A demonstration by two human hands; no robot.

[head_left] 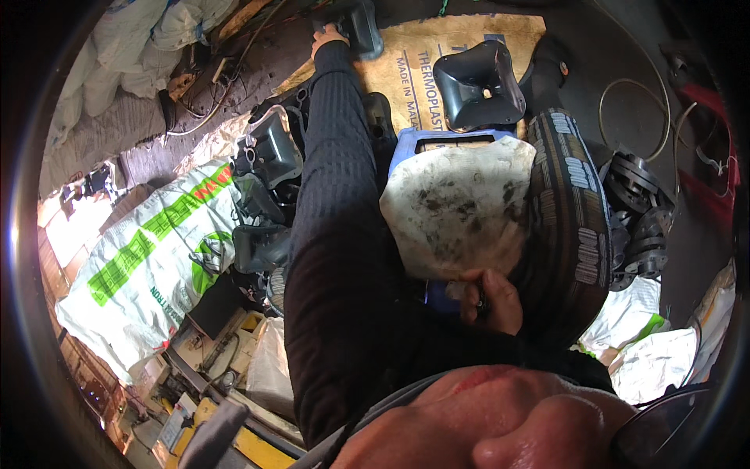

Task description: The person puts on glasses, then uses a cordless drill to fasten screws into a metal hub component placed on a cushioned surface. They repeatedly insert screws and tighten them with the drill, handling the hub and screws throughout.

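Note:
My left arm in a dark ribbed sleeve stretches far forward. My left hand grips the edge of a dark grey plastic part lying at the far end of a brown cardboard sheet. My right hand is close to my body, closed around a small dark object whose kind I cannot tell. It sits at the near edge of a blue stool covered by a dirty white pad. A second dark grey funnel-shaped part lies on the cardboard beyond the stool.
More dark plastic parts are piled left of my arm. A white sack with green stripes lies at the left, with boxes below it. My leg in patterned trousers is on the right, beside dark metal discs and wire loops.

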